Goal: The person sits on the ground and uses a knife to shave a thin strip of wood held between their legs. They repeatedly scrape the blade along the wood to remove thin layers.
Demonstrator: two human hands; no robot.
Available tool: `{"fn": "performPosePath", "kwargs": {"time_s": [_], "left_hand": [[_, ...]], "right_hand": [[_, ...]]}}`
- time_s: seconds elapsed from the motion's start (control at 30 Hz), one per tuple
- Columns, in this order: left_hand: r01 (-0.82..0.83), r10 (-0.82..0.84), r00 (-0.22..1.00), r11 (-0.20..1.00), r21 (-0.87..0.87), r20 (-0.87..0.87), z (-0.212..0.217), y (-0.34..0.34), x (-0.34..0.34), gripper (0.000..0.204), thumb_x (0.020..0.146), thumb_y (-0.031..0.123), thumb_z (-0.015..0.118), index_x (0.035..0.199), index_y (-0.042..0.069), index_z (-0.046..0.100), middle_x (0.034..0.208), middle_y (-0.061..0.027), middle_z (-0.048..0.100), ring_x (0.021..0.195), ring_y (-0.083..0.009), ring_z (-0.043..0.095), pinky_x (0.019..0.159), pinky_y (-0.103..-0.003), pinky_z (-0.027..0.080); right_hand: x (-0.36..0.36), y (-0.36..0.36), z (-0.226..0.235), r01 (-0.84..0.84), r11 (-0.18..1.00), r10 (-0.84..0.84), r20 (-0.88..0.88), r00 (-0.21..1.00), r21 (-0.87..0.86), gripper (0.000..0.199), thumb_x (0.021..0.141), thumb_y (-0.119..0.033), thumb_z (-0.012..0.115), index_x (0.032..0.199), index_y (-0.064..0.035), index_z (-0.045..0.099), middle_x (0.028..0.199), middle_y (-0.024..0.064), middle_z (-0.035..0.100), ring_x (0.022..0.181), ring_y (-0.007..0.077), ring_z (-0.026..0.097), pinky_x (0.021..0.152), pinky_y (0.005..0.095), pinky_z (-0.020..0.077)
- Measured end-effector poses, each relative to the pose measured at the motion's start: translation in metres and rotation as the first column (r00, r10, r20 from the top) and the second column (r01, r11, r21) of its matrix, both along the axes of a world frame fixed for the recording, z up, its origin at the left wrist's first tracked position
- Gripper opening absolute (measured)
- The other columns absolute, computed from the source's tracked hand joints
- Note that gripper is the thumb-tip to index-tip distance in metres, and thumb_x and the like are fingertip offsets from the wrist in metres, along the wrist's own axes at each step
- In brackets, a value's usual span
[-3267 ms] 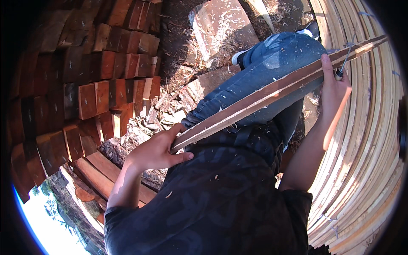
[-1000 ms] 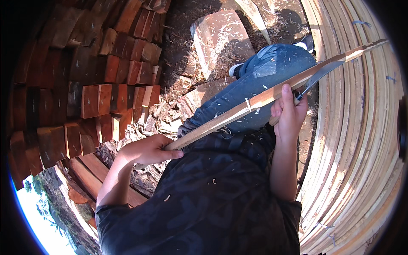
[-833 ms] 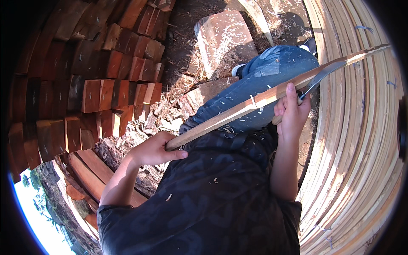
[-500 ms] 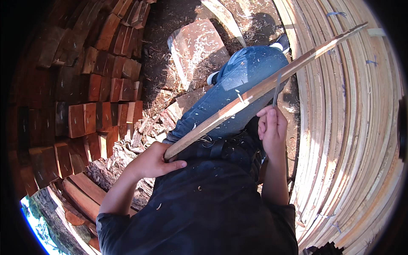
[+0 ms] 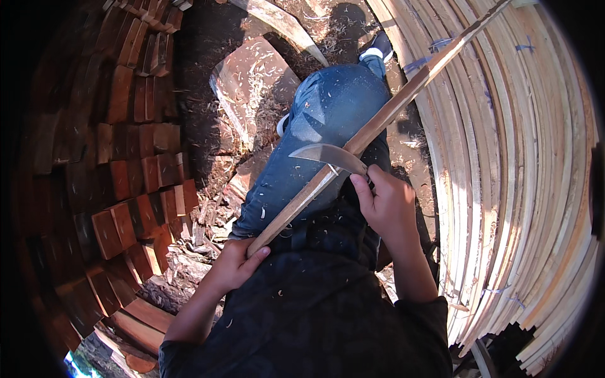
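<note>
My left hand (image 5: pixel 232 268) has its fingers closed around the near end of a long wooden strip (image 5: pixel 378 123), while my right hand (image 5: pixel 389 205) grips a curved blade (image 5: pixel 328 154) lying against it.

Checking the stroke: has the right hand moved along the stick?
Yes. The right hand with its curved blade slid down the stick, toward the left hand.

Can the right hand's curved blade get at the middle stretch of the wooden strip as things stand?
Probably yes. The right hand holds the curved blade with its edge lying right against the wooden strip, and nothing sits between them. The left hand grips the strip's near end, well clear of the blade.
</note>
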State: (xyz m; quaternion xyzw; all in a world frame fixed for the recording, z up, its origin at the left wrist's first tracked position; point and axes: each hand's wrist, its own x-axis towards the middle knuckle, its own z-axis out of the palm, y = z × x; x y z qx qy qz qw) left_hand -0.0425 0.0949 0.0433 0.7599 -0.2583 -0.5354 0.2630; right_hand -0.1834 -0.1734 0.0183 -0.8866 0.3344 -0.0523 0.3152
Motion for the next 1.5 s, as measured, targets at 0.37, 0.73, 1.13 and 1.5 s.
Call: {"fn": "performPosePath", "kwargs": {"time_s": [0.37, 0.73, 1.13, 1.5], "left_hand": [[0.009, -0.009, 1.000, 0.997, 0.072, 0.008, -0.017, -0.019, 0.002, 0.033, 0.089, 0.026, 0.058, 0.086, -0.007, 0.059, 0.064, -0.0214, 0.055, 0.059, -0.0315, 0.056, 0.059, -0.039, 0.043], [0.012, -0.012, 1.000, 0.996, 0.093, -0.002, -0.020, -0.021, 0.001, 0.033, 0.089, 0.026, 0.057, 0.089, -0.007, 0.060, 0.063, -0.0213, 0.054, 0.057, -0.0317, 0.054, 0.058, -0.039, 0.042], [0.008, -0.013, 0.999, 0.993, 0.119, 0.040, -0.021, -0.022, -0.001, 0.030, 0.089, 0.023, 0.057, 0.085, -0.007, 0.059, 0.057, -0.0175, 0.051, 0.050, -0.0215, 0.048, 0.052, -0.036, 0.039], [0.077, -0.104, 0.958, 0.991, 0.110, 0.269, -0.020, -0.016, -0.005, 0.028, 0.088, 0.023, 0.060, 0.085, -0.004, 0.060, 0.056, -0.0200, 0.053, 0.050, -0.0348, 0.056, 0.049, -0.039, 0.042]], "right_hand": [[-0.026, 0.004, -0.023, 0.016, 1.000, -0.016, -0.058, 0.998, -0.012, 0.034, 0.085, -0.033, 0.064, 0.069, -0.0066, 0.050, 0.055, 0.0082, 0.053, 0.047, 0.0263, 0.057, 0.042, 0.0358, 0.0442], [-0.024, 0.007, -0.042, 0.153, 0.980, -0.153, 0.014, 0.988, -0.125, 0.035, 0.081, -0.035, 0.068, 0.069, -0.0085, 0.050, 0.056, 0.0043, 0.050, 0.045, 0.0235, 0.053, 0.041, 0.0335, 0.0411], [-0.040, -0.002, -0.051, 0.222, 0.960, -0.245, 0.128, 0.961, 0.168, 0.036, 0.085, -0.029, 0.067, 0.066, -0.0036, 0.048, 0.050, 0.0096, 0.043, 0.041, 0.0233, 0.046, 0.041, 0.0313, 0.0352], [-0.029, -0.031, -0.051, 0.228, 0.593, -0.446, 0.079, 0.892, 0.772, 0.026, 0.084, -0.009, 0.065, 0.098, -0.0045, 0.044, 0.068, -0.0038, 0.046, 0.054, 0.0022, 0.037, 0.048, 0.0203, 0.0284]]}}
